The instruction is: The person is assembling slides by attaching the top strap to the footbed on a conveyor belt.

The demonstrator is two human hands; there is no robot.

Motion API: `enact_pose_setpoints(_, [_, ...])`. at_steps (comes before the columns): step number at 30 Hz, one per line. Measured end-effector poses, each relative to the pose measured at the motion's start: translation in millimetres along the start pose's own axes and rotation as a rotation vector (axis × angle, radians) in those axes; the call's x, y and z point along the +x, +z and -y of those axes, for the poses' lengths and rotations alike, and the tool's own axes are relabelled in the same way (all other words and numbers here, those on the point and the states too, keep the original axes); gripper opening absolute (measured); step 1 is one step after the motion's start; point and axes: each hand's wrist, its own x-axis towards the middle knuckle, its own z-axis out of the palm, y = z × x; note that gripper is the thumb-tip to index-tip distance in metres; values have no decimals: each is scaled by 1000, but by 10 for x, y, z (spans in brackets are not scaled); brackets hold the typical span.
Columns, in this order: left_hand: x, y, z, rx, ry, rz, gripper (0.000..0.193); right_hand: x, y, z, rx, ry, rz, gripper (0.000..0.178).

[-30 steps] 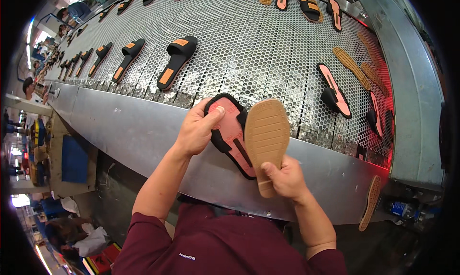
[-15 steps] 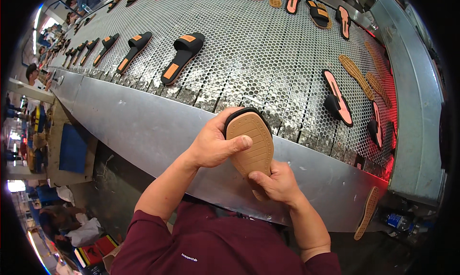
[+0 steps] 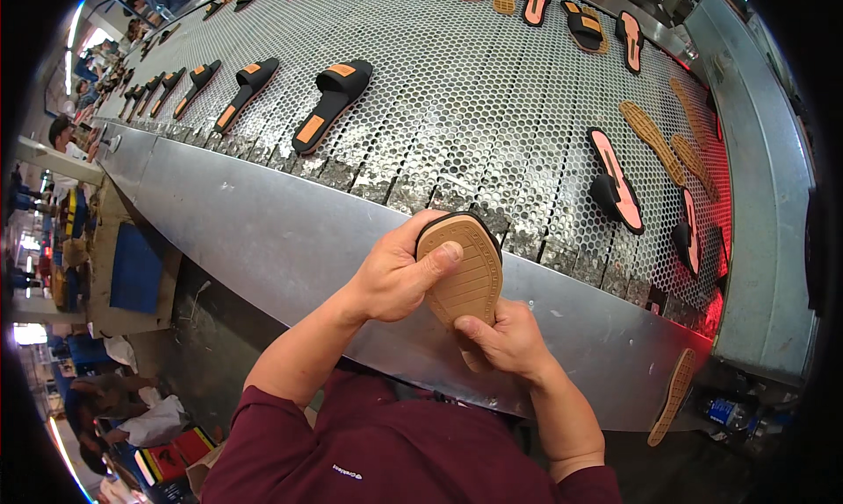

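Note:
Both my hands grip a slide sandal (image 3: pixel 463 276), its tan outsole turned up toward me and a black rim showing at the toe end. My left hand (image 3: pixel 397 271) wraps the wide end from the left, thumb pressed flat on the sole. Lower down, my right hand (image 3: pixel 509 335) holds the narrower part, its thumb on the sole's edge. The far side of the sandal and most of the fingers are hidden beneath it. It is held over the metal edge (image 3: pixel 351 232) of the conveyor.
On the perforated conveyor (image 3: pixel 474 109), finished-looking black slides (image 3: pixel 332 106) with orange patches line the left. To the right lie black uppers with pink undersides (image 3: pixel 616 179) and loose tan soles (image 3: pixel 652 140). One sole (image 3: pixel 673 397) rests on the edge by a grey machine housing (image 3: pixel 755 179) with red light.
The sandal's toe end has dropped slightly toward me, and my left hand has moved down with it. My left thumb sits a little higher on the sole. My right hand keeps its grip.

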Motion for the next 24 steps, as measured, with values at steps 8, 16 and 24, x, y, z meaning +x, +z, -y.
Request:
enact_pose_setpoints(8, [-49, 103, -80, 71, -47, -49, 27, -34, -47, 3, -68, 14, 15, 30])
enact_pose_setpoints(16, [11, 138, -299, 270, -97, -75, 24, -70, -107, -34, -127, 25, 58, 35])
enact_pose_setpoints(24, [-53, 223, -72, 112, -112, -259, 21, -229, -410, 40, -360, 33, 108, 32])
